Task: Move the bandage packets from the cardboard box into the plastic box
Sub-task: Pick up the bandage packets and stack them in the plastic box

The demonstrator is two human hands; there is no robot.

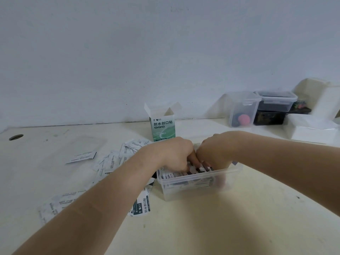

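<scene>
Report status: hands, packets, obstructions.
Left hand and right hand both down in plastic box, fingers among packets, grip unclear. Loose packets on table, left. Nothing blocking.

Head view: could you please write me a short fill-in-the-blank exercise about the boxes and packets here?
The left hand and right hand both reach into the plastic box, which has no ____ on it.
The cardboard box stands behind them with its top flaps ____.
Loose packets lie on the table to the ____ of the plastic box.
Missing words: lid; open; left.
</scene>
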